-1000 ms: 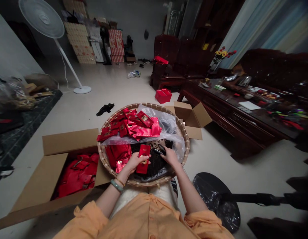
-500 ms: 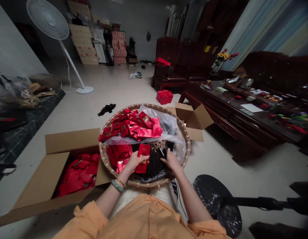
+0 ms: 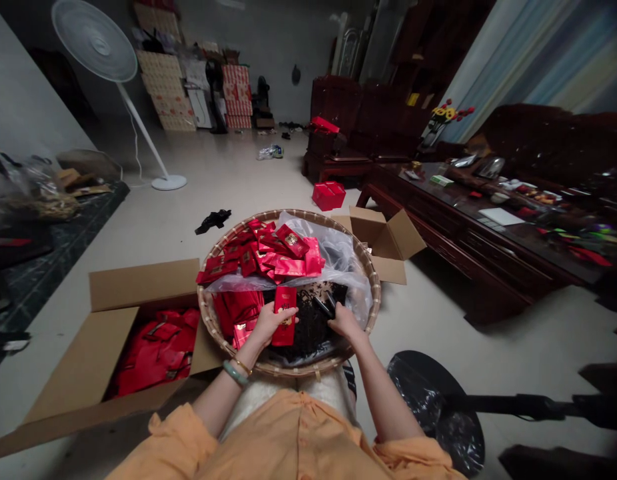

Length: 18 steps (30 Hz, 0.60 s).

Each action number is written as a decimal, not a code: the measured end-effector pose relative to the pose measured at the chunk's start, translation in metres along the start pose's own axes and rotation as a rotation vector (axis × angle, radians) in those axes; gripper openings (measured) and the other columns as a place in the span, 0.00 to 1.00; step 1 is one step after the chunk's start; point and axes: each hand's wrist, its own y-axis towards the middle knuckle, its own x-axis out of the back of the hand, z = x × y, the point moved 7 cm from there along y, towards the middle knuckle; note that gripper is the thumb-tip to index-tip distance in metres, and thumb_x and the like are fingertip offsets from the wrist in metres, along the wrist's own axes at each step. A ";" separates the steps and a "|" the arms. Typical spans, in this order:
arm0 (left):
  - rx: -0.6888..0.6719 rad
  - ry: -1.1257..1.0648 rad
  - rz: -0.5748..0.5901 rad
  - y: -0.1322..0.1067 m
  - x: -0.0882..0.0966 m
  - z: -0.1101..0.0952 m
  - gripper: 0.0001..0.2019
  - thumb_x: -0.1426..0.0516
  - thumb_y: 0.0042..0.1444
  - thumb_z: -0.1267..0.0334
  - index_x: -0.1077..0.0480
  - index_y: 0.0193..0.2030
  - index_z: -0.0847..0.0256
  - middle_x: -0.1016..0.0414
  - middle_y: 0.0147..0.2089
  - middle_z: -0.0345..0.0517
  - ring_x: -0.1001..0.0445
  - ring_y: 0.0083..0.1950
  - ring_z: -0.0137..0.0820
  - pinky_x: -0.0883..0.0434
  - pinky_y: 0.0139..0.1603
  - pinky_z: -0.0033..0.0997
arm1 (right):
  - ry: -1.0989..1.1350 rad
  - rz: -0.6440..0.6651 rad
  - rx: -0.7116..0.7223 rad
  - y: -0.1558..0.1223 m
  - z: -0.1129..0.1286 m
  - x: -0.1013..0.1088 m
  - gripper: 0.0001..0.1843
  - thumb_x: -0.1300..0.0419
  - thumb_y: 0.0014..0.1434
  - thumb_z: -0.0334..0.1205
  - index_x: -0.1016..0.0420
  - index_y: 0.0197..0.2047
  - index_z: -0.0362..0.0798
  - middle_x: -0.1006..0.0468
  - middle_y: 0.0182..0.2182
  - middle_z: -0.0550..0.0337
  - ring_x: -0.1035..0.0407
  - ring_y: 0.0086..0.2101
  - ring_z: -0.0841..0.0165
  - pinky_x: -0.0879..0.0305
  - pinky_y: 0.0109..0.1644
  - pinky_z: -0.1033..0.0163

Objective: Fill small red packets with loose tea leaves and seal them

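My left hand [image 3: 271, 325] holds an upright red foil tea packet [image 3: 284, 317] with a gold label, above a round woven bamboo basket [image 3: 288, 365]. My right hand [image 3: 344, 321] grips a small black scoop [image 3: 323, 306] over a heap of loose black tea leaves [image 3: 308, 327] in the near part of the basket. Many filled red foil packets [image 3: 271, 250] lie piled at the basket's far side, on a clear plastic bag [image 3: 338, 257]. More red packets [image 3: 237, 310] stand beside my left hand.
An open cardboard box of red packets [image 3: 153, 353] sits against the basket's left. Another open carton [image 3: 383, 240] stands behind it. A black plastic bag [image 3: 433, 407] lies at lower right, and a dark wooden table [image 3: 468, 227] runs along the right.
The view has shifted slightly. The red packet has turned more upright in my left hand, and my right hand has shifted the black scoop over the leaves.
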 end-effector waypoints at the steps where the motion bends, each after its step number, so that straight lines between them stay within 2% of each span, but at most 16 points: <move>1: 0.004 -0.008 0.000 0.000 0.001 0.000 0.25 0.31 0.31 0.54 0.32 0.33 0.67 0.23 0.31 0.50 0.22 0.29 0.38 0.28 0.27 0.29 | 0.017 -0.014 0.001 0.000 0.000 0.002 0.19 0.42 0.48 0.32 0.34 0.45 0.38 0.25 0.41 0.40 0.29 0.41 0.57 0.38 0.39 0.63; 4: 0.035 -0.038 0.009 -0.001 0.001 0.000 0.25 0.31 0.31 0.55 0.31 0.35 0.67 0.22 0.34 0.52 0.22 0.30 0.38 0.28 0.28 0.29 | 0.136 -0.064 0.062 -0.003 0.003 0.013 0.19 0.43 0.51 0.36 0.32 0.46 0.38 0.25 0.42 0.41 0.29 0.42 0.57 0.37 0.42 0.61; 7: 0.074 -0.044 0.043 -0.003 0.000 0.002 0.26 0.31 0.31 0.55 0.31 0.37 0.67 0.22 0.38 0.55 0.22 0.31 0.38 0.28 0.28 0.29 | 0.336 -0.101 0.195 -0.009 0.011 0.031 0.22 0.43 0.54 0.43 0.31 0.50 0.40 0.25 0.45 0.44 0.30 0.44 0.57 0.36 0.46 0.58; 10: 0.095 -0.027 0.094 -0.003 -0.004 0.006 0.26 0.31 0.33 0.55 0.31 0.37 0.68 0.22 0.40 0.58 0.22 0.31 0.38 0.27 0.28 0.29 | 0.507 -0.092 0.356 -0.016 0.024 0.052 0.27 0.41 0.53 0.51 0.31 0.53 0.45 0.25 0.47 0.50 0.30 0.45 0.57 0.36 0.48 0.56; 12: 0.102 -0.020 0.124 -0.003 -0.006 0.007 0.25 0.32 0.35 0.56 0.31 0.38 0.68 0.22 0.41 0.58 0.22 0.32 0.38 0.27 0.29 0.30 | 0.558 -0.083 0.436 -0.018 0.034 0.064 0.29 0.40 0.52 0.52 0.30 0.54 0.47 0.25 0.48 0.52 0.30 0.46 0.57 0.36 0.50 0.55; 15: 0.092 0.000 0.146 -0.005 -0.008 0.006 0.24 0.32 0.36 0.57 0.31 0.39 0.68 0.23 0.41 0.59 0.22 0.32 0.37 0.27 0.30 0.31 | 0.577 -0.092 0.483 -0.018 0.045 0.074 0.29 0.38 0.50 0.51 0.30 0.54 0.48 0.27 0.51 0.52 0.32 0.49 0.58 0.38 0.53 0.55; 18: 0.058 0.030 0.144 -0.006 -0.006 0.001 0.25 0.32 0.35 0.58 0.32 0.40 0.67 0.22 0.40 0.57 0.22 0.31 0.35 0.28 0.31 0.30 | 0.588 -0.116 0.461 -0.014 0.047 0.072 0.29 0.38 0.50 0.50 0.31 0.54 0.47 0.28 0.52 0.52 0.33 0.50 0.59 0.39 0.54 0.55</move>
